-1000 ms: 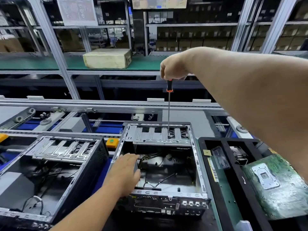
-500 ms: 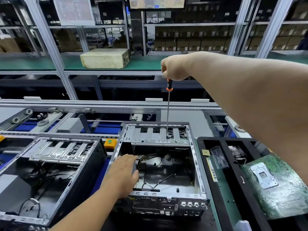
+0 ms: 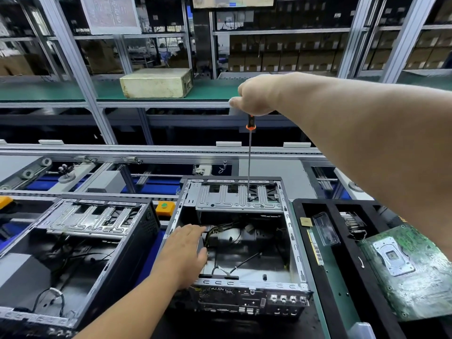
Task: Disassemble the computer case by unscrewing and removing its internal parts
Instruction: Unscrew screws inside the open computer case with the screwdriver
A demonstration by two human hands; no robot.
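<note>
Open computer case [image 3: 234, 241] at centre of the worktop [image 3: 318, 321], side panel off, rear I/O end nearest the camera. Right hand [image 3: 256, 96] raised high above it, grip clenched round the handle of a long screwdriver [image 3: 249, 155]; black-and-orange handle end showing just below the fist, shaft near vertical, tip down on the silver drive cage [image 3: 239, 199] at the far end of the case, right of the cage's middle. Can't tell whether the tip sits in a screw head, too small. Left hand [image 3: 183, 250] lying flat on the case's left wall, fingers straight and slightly spread, reaching over the edge into the interior, grip released, nothing held. Loose cables [image 3: 227, 228] inside, below the cage, near the left fingertips. Second open case [image 3: 73, 253] just beside on the left, with a similar cage and wiring. Black tray [image 3: 315, 253] on the right, touching or nearly touching the centre case: green motherboard [image 3: 411, 270] with silver CPU socket bracket in the right-hand compartment, clear plastic piece [image 3: 326, 231] and small gold chip [image 3: 306, 221] in a narrower compartment. Orange button box [image 3: 164, 207] between the two cases, further back. Conveyor rails [image 3: 146, 152] behind; beige box [image 3: 156, 83] on the green shelf above.
</note>
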